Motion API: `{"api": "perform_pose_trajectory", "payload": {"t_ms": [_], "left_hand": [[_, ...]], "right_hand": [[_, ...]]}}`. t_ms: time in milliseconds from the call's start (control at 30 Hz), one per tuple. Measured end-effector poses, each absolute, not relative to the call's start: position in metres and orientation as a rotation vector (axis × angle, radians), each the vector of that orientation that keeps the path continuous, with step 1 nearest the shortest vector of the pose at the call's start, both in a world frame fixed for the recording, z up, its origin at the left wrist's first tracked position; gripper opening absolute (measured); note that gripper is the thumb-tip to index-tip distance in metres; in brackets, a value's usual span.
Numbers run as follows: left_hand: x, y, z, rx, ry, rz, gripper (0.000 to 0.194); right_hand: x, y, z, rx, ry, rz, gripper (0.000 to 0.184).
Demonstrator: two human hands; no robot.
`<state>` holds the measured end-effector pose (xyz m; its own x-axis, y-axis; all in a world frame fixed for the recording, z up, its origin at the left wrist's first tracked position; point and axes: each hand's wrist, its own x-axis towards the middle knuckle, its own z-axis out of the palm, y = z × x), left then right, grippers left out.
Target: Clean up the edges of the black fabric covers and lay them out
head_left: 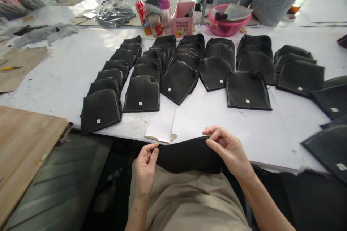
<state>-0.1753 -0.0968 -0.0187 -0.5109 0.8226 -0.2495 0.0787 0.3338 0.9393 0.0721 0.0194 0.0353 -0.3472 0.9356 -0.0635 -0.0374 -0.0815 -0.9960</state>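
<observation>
Between my two hands a black leather-like piece (187, 155) is stretched over my lap, just off the table's front edge. My left hand (146, 168) pinches its left end between thumb and fingers. At the upper right corner, my right hand (230, 149) grips the same piece by its edge. Beyond it on the white table (206, 126) lie several rows of similar black pieces (248, 90), overlapping one another. Many front ones carry a small white label, such as the piece (142, 94) left of centre. The underside of the held piece is hidden.
At the back stand a red-capped drink bottle (141, 11), a jar (155, 25), a pink-lidded bottle (165, 12), a pink box (183, 20) and a pink basket (227, 25). A wooden board (27, 140) juts in at left. A yellow pencil (9, 68) lies on brown card.
</observation>
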Motion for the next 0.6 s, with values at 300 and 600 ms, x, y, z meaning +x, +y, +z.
{"api": "perform_pose_trajectory", "payload": {"t_ms": [300, 600], "left_hand": [[-0.150, -0.061, 0.030, 1.814, 1.662, 1.023, 0.024], [-0.136, -0.067, 0.028, 1.401, 1.536, 1.221, 0.032]], "right_hand": [[0.044, 0.014, 0.056, -0.806, -1.699, 1.558, 0.012], [0.034, 0.011, 0.049, -0.847, -1.740, 1.542, 0.019]]}}
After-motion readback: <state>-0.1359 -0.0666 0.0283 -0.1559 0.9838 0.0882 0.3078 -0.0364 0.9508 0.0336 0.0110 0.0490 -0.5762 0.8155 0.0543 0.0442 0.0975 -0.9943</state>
